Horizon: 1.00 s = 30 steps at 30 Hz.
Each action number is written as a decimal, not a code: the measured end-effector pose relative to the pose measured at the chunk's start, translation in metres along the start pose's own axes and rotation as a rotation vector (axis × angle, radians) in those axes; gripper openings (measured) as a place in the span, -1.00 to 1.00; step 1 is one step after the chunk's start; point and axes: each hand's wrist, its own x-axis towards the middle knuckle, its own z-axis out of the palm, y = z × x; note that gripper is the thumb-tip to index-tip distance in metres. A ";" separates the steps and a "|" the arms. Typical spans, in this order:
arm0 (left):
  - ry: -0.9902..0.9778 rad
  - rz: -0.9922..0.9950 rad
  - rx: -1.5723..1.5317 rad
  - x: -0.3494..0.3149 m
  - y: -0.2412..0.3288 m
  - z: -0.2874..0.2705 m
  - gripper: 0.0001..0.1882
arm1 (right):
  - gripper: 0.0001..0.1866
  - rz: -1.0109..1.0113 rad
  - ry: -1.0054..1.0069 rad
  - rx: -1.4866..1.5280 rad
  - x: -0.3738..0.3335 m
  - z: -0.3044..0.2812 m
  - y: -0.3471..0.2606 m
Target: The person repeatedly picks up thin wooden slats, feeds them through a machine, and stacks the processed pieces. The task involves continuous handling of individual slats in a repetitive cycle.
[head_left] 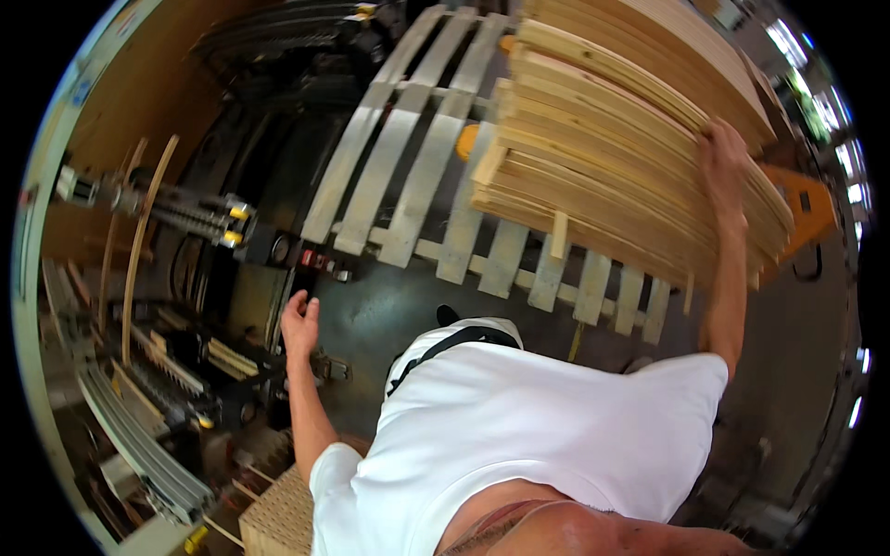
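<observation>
A tall stack of pale wooden boards (593, 139) lies on a slatted wooden pallet (408, 222), ahead and to the right. My right hand (723, 167) reaches to the stack's right part, its fingers bent over the edge of a wooden board there. The fingertips are partly hidden against the wood. On the other side, my left hand (299, 324) hangs in the air beside the machine, fingers loosely bent and apart, with nothing in it. A short wooden stick (559, 234) juts down from the near side of the stack.
A dark machine (246, 269) with rails and clamps fills the left side. Two thin wooden strips, one of them a long strip (148, 246), stand there. Behind the stack's right end is an orange metal part (802, 204). A bundle of wooden pieces (278, 514) is at lower left.
</observation>
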 end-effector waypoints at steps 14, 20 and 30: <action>0.758 0.088 0.571 0.220 -0.066 -0.289 -0.52 | -0.46 -0.363 -0.079 0.171 0.146 -0.068 -0.282; 0.589 -0.314 1.135 0.331 -0.181 -0.455 -0.19 | -0.53 -0.490 -0.170 0.399 0.179 -0.052 -0.432; 0.557 -0.012 0.969 0.366 -0.184 -0.422 -0.44 | -0.37 -0.633 -0.380 0.604 0.238 0.002 -0.588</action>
